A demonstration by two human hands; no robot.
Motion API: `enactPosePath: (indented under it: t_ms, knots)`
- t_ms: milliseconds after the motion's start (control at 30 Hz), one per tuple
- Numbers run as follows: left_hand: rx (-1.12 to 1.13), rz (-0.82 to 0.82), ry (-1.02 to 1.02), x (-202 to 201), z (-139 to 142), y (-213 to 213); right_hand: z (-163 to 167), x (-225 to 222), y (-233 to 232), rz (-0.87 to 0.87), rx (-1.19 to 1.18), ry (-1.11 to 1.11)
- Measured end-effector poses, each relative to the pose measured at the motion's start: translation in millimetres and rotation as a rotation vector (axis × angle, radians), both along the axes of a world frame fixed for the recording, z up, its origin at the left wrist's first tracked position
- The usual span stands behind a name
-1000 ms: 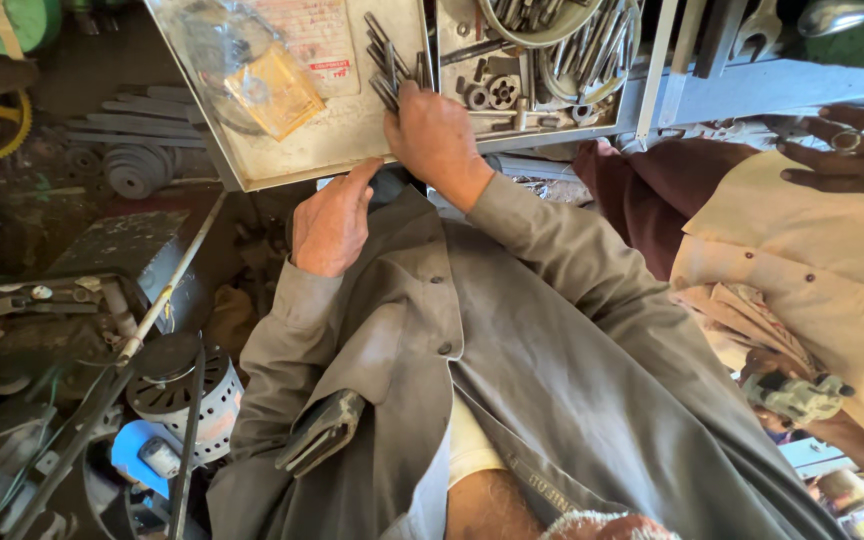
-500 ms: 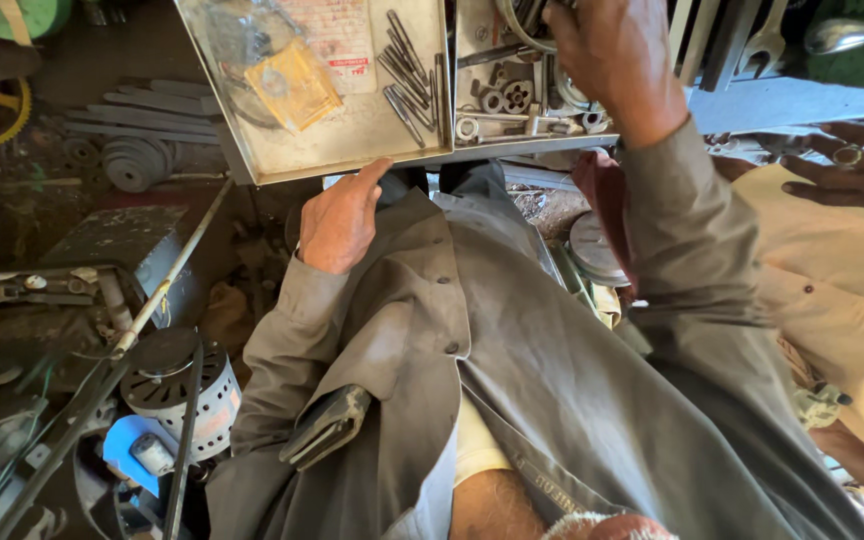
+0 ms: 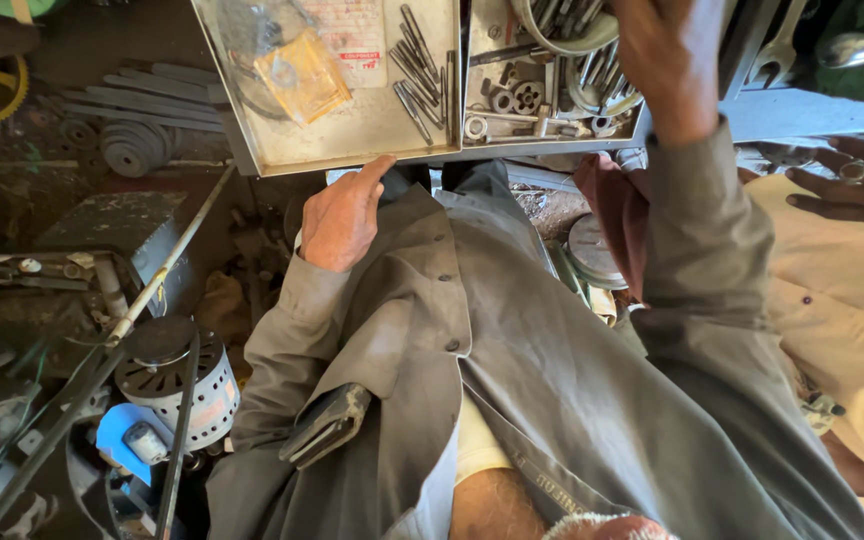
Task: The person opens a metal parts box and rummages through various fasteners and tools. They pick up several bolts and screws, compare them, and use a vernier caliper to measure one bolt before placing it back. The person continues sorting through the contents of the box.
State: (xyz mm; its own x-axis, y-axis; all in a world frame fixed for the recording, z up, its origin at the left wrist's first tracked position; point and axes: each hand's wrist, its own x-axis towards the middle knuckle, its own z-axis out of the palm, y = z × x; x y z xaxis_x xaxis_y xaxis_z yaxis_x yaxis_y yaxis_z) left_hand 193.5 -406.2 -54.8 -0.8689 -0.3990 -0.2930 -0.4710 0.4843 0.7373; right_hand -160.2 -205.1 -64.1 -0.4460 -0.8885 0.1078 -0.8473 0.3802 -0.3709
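Metal tray [image 3: 352,150], top centre of frame, holds loose grey bits [image 3: 414,65] and a yellow packet [image 3: 302,75]. Left hand [image 3: 342,215] sits just under its front edge, thumb touching the rim, fingers curled loosely. Right hand [image 3: 667,60], upper right, reaches into the neighbouring compartment of sockets [image 3: 522,95]; grip cannot be told.

Grey sleeve [image 3: 702,250]; beige tray [image 3: 352,130] holding yellow packet [image 3: 302,75] at 11 o'clock; blue cap [image 3: 117,435] at 8 o'clock; cream garment [image 3: 842,300] at 3 o'clock.
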Motion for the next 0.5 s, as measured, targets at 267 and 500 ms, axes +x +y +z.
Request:
enactPosePath:
  t_ms: [267,500]
  knots:
    - [0.021,-0.053,-0.018,-8,1,1,-5,134,-82,-0.099,0.007,-0.526]
    - [0.02,-0.091,-0.182,-17,4,5,-37,139,-90,-0.252,0.049,-0.367]
